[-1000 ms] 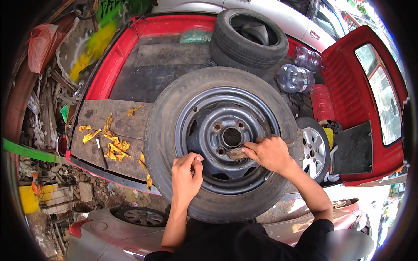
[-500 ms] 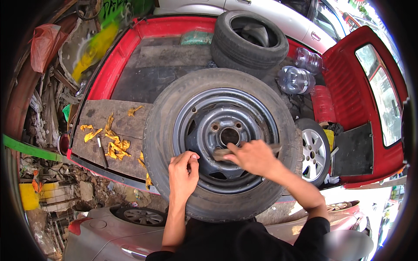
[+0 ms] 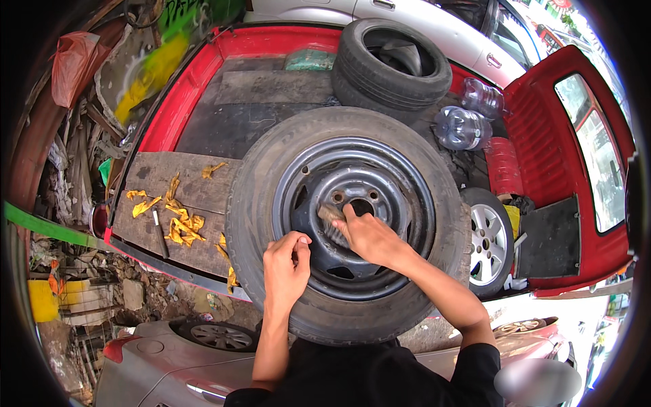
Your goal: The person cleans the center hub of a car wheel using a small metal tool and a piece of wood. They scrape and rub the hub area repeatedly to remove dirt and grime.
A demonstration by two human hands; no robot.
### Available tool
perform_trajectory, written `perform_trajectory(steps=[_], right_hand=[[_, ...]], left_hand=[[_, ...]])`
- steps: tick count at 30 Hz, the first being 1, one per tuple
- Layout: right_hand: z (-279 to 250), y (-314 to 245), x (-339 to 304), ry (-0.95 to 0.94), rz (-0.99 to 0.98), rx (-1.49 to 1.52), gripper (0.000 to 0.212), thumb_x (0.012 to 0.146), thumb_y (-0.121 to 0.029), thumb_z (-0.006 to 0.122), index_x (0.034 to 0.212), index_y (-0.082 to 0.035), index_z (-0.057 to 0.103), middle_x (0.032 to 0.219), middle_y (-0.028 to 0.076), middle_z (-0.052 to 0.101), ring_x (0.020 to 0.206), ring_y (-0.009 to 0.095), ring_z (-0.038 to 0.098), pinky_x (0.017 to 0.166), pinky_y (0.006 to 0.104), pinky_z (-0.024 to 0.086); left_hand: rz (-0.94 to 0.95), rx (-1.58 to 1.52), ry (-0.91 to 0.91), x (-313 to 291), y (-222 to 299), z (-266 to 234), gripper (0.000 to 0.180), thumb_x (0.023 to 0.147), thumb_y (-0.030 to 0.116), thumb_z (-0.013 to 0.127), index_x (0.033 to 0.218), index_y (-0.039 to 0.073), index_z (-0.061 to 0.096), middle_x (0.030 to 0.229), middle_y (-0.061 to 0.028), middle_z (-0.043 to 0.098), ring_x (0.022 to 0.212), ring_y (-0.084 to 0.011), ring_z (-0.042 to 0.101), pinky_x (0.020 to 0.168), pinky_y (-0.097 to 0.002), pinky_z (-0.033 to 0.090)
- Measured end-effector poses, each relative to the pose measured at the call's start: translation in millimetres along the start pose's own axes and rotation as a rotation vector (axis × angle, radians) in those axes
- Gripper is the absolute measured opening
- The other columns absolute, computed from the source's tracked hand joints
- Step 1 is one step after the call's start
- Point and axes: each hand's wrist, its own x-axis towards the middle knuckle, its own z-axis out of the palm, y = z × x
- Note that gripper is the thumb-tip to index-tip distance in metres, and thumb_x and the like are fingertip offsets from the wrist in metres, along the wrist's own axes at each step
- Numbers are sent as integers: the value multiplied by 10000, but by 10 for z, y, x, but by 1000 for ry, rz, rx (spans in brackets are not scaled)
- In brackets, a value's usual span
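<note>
Here, right hand [image 3: 371,237] grips brush [image 3: 331,214] within rim [image 3: 358,178]; left hand [image 3: 286,266] curls near its edge.

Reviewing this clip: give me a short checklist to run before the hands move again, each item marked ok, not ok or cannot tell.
1. Brush held in the right hand: ok, gripped over the middle of the wheel.
2. Wheel lying with its metal face up: ok.
3. Every bolt hole uncovered: not ok, the right hand hides part of the centre.
4. Bristles touching the metal: cannot tell from this angle.
5. Left hand holding nothing: cannot tell, its fingers are curled in.
6. Metal face free of yellow scraps: ok where visible, they lie to its left.
</note>
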Motion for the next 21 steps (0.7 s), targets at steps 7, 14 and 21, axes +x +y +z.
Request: perform_trajectory(steps=[7,14,21], right_hand=[[-736,-133,-240,-204,172,150,389,1126,-316,438,1232,57,413,631,209,628,556,386,661,571,512,532],[-370,-605,13,69,3,52,491,1104,-230,447,1442,102,316,656,278,655,540,397,681,649,544,571],[-342,-246,-80,-21,170,119,574,1072,-223,473,1607,-57,349,735,288,703,690,436,731,732,509,600]], left_hand=[[15,-40,12,-30,-42,-13,105,964,58,628,881,7,667,658,-104,614,536,-251,554,701,-365,440],[-19,-8,-37,-30,-48,-33,133,986,79,609,931,13,710,764,-139,682,675,-264,609,715,-386,474],[-16,-14,-40,-36,-52,-36,134,986,77,606,928,11,707,757,-133,681,666,-259,606,712,-379,469]])
